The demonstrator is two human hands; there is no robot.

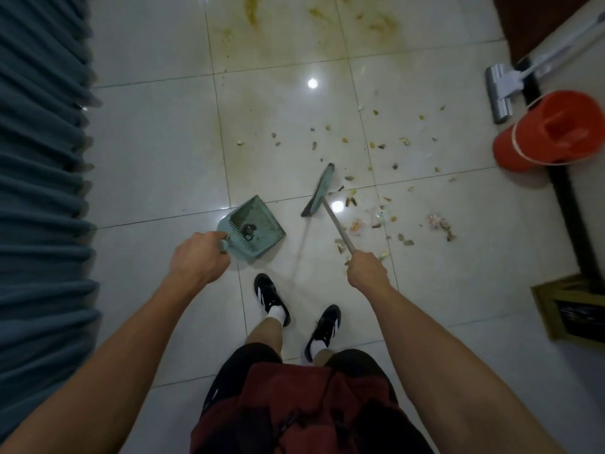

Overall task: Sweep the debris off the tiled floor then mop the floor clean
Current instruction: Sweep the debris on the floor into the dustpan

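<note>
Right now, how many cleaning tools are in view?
3: dustpan in the left hand, broom in the right hand, mop against the right wall. Others may be out of frame.

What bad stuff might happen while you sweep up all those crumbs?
The debris lies right of the broom head, while the dustpan in the left hand sits to its left, so bits may scatter past the pan. Sweeping through the yellowish stains might smear them. A wide swing by the right hand might hit the orange bucket.
</note>
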